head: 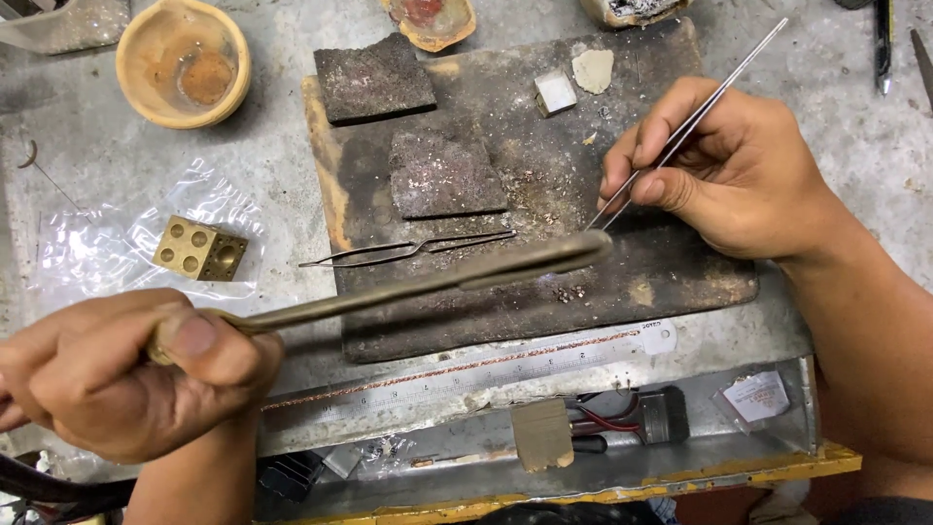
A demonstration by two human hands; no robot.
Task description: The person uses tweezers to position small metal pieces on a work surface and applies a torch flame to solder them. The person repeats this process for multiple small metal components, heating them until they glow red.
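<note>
1. Your left hand [117, 374] sits near left, fist closed around the handle of a brass torch [418, 282]; your thumb presses on top of it.
2. The torch runs right across the near edge of the charred board [544, 301], its tip ending just near the centre of the board.
3. Your right hand [729, 170] rests at the right side of the board, thumb and fingers pinching long steel tweezers [680, 131].
4. The tweezers slant from far right down to the board, their tips close to the torch tip. Whether they grip anything is too small to tell.
5. A second pair of tweezers [408, 250] lies flat on the board, just beyond the torch.
6. Two dark blocks [442, 175] lie on the far left part of the board.
7. A brass cube [199, 248] with round hollows sits on a clear bag [97, 243] to the left.
8. A steel ruler [466, 374] lies along the near side of the board.
9. A yellowish bowl [183, 63] stands at far left.
</note>
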